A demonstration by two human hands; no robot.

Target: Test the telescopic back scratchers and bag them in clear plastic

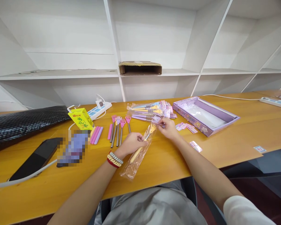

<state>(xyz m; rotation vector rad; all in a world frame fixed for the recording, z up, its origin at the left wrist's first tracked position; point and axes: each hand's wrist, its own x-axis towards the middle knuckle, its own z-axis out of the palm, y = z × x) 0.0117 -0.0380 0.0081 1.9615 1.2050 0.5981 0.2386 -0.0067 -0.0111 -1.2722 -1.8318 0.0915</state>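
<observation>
A yellow back scratcher with a small hand-shaped head lies slantwise inside a clear plastic bag over the table. My left hand is closed on the bagged back scratcher around its middle. At the bag's upper end, my right hand pinches the clear plastic near a small card. Left of my hands lie several loose back scratcher heads on metal rods, and pink, purple and yellow handle tubes. Behind my hands is a pile of bagged back scratchers.
An open purple display box stands at the right, with small printed cards near it. A yellow drink carton, a power strip, a black phone and a white cable are at the left. White shelves hold a cardboard box.
</observation>
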